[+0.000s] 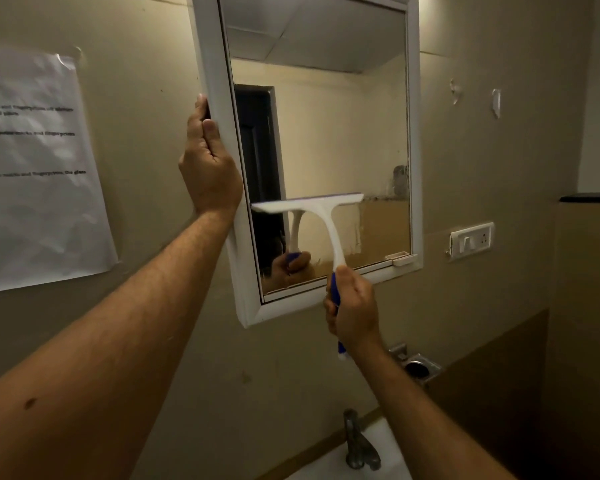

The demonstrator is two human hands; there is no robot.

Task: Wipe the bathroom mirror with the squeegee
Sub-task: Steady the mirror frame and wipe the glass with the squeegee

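— Where's the squeegee?
— Blade flat on the lower mirror glass, handle angled down.
— The hands?
— Right hand curls tight round the blue handle; left hand, arm outstretched, grips the frame's left edge.

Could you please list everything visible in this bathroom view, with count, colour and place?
mirror: one, white frame, on the wall, centre.
squeegee: one, white with blue handle, blade against the lower glass.
paper notice: one, white with blurred black text, on the wall at left.
switch plate: one, white, on the wall right of the mirror.
tape scraps: two, whitish, on the wall at upper right.
tap: one, grey metal, bottom centre.
basin: one, white, bottom edge, partly seen.
metal holder: one, grey, on the wall below the mirror.
left hand: one, grips the mirror frame's left edge.
right hand: one, fingers curled round the squeegee handle.
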